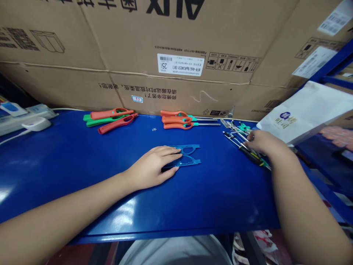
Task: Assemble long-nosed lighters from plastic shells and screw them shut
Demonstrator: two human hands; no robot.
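Cartons: large corrugated cardboard cartons point(110, 40), printed and labelled, stacked along the far edge of a blue steel workbench point(60, 180). Blue metal shelving point(328, 66) stands beyond the right edge, a white paper bag point(303, 112) leaning near that corner. White power strip point(19, 119) at left corner.

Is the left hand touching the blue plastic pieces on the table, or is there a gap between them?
Touching. The head view shows the left hand lying with its fingers over the blue plastic pieces, covering their near ends.
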